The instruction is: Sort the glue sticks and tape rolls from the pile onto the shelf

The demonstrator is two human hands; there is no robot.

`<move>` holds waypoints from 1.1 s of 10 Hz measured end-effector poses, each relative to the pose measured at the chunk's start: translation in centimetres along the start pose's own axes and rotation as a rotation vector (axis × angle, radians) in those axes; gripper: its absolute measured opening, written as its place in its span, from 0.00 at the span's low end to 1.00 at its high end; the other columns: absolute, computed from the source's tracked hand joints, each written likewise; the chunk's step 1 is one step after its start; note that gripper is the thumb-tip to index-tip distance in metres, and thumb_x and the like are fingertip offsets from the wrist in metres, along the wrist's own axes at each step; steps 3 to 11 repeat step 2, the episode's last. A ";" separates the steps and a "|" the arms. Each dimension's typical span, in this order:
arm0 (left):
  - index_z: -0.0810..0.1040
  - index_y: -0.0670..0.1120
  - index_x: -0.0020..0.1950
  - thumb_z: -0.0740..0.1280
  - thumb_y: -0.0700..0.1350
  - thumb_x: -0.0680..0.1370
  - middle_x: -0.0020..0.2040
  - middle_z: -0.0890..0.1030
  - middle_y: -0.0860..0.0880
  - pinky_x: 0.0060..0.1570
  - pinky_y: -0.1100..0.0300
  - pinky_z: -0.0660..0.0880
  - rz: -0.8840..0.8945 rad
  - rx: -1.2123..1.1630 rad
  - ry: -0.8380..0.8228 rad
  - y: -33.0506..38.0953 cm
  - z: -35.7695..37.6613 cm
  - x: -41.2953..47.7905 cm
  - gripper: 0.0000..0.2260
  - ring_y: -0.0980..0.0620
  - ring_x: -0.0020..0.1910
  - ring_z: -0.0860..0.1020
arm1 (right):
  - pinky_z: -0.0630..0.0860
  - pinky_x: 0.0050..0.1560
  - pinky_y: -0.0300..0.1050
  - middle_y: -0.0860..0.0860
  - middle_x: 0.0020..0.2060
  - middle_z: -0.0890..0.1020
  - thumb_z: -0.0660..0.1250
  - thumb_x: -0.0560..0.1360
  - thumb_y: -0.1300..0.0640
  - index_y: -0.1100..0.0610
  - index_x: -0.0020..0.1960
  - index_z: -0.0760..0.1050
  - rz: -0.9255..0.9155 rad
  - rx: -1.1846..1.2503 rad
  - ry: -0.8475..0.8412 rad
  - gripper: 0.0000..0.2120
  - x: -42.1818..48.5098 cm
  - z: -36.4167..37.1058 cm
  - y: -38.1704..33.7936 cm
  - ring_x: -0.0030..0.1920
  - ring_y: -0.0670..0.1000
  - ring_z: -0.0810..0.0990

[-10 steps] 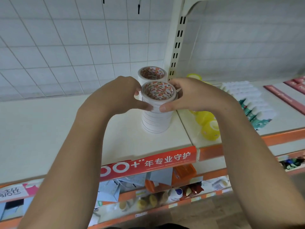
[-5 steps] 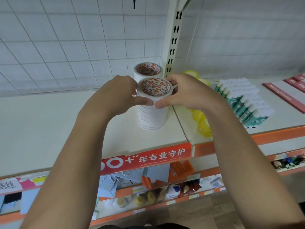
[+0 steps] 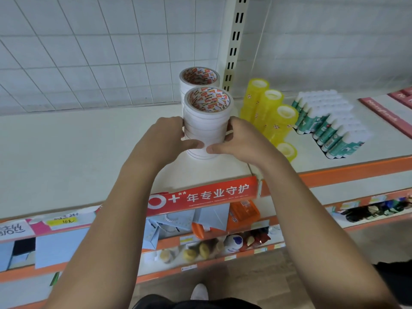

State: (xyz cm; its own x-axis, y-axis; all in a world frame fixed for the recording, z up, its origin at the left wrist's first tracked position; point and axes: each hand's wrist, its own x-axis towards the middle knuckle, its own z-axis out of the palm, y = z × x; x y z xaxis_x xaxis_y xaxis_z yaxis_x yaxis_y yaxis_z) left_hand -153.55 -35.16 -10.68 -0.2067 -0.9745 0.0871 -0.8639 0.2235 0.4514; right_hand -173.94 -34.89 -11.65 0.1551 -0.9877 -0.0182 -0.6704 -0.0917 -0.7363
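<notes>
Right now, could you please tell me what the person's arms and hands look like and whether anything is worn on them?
Both are bare: the left hand and right hand carry no gloves, rings or watch, and no sleeve shows along either forearm down to the picture's lower edge.

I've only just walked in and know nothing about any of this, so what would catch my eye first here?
Dead centre, a tall stack of white tape rolls stands on the pale shelf, gripped on either side by the left hand and right hand, with a second white stack right behind it. To its right sit bright yellow tape rolls in a row, then a block of green-and-white glue sticks.
</notes>
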 end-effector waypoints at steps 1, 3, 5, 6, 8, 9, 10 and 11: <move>0.78 0.44 0.57 0.72 0.63 0.69 0.51 0.82 0.48 0.43 0.56 0.71 -0.032 -0.024 0.021 0.2 0.4 -0.3 0.27 0.48 0.48 0.78 | 0.79 0.51 0.47 0.49 0.57 0.81 0.81 0.63 0.46 0.55 0.64 0.73 0.035 0.009 0.016 0.33 -0.7 0.2 -0.5 0.53 0.48 0.81; 0.76 0.42 0.61 0.71 0.63 0.70 0.53 0.82 0.47 0.47 0.56 0.73 -0.077 -0.005 0.075 0.1 1.0 -2.0 0.29 0.47 0.52 0.78 | 0.76 0.57 0.51 0.52 0.65 0.77 0.78 0.67 0.44 0.58 0.68 0.70 0.072 -0.056 0.053 0.36 -1.9 0.6 -0.9 0.60 0.53 0.78; 0.76 0.42 0.61 0.71 0.63 0.70 0.53 0.82 0.47 0.47 0.56 0.73 -0.077 -0.005 0.075 0.1 1.0 -2.0 0.29 0.47 0.52 0.78 | 0.76 0.57 0.51 0.52 0.65 0.77 0.78 0.67 0.44 0.58 0.68 0.70 0.072 -0.056 0.053 0.36 -1.9 0.6 -0.9 0.60 0.53 0.78; 0.76 0.42 0.61 0.71 0.63 0.70 0.53 0.82 0.47 0.47 0.56 0.73 -0.077 -0.005 0.075 0.1 1.0 -2.0 0.29 0.47 0.52 0.78 | 0.76 0.57 0.51 0.52 0.65 0.77 0.78 0.67 0.44 0.58 0.68 0.70 0.072 -0.056 0.053 0.36 -1.9 0.6 -0.9 0.60 0.53 0.78; 0.76 0.42 0.61 0.71 0.63 0.70 0.53 0.82 0.47 0.47 0.56 0.73 -0.077 -0.005 0.075 0.1 1.0 -2.0 0.29 0.47 0.52 0.78 | 0.76 0.57 0.51 0.52 0.65 0.77 0.78 0.67 0.44 0.58 0.68 0.70 0.072 -0.056 0.053 0.36 -1.9 0.6 -0.9 0.60 0.53 0.78; 0.76 0.42 0.61 0.71 0.63 0.70 0.53 0.82 0.47 0.47 0.56 0.73 -0.077 -0.005 0.075 0.1 1.0 -2.0 0.29 0.47 0.52 0.78 | 0.76 0.57 0.51 0.52 0.65 0.77 0.78 0.67 0.44 0.58 0.68 0.70 0.072 -0.056 0.053 0.36 -1.9 0.6 -0.9 0.60 0.53 0.78; 0.76 0.42 0.61 0.71 0.63 0.70 0.53 0.82 0.47 0.47 0.56 0.73 -0.077 -0.005 0.075 0.1 1.0 -2.0 0.29 0.47 0.52 0.78 | 0.76 0.57 0.51 0.52 0.65 0.77 0.78 0.67 0.44 0.58 0.68 0.70 0.072 -0.056 0.053 0.36 -1.9 0.6 -0.9 0.60 0.53 0.78; 0.76 0.42 0.61 0.71 0.63 0.70 0.53 0.82 0.47 0.47 0.56 0.73 -0.077 -0.005 0.075 0.1 1.0 -2.0 0.29 0.47 0.52 0.78 | 0.76 0.57 0.51 0.52 0.65 0.77 0.78 0.67 0.44 0.58 0.68 0.70 0.072 -0.056 0.053 0.36 -1.9 0.6 -0.9 0.60 0.53 0.78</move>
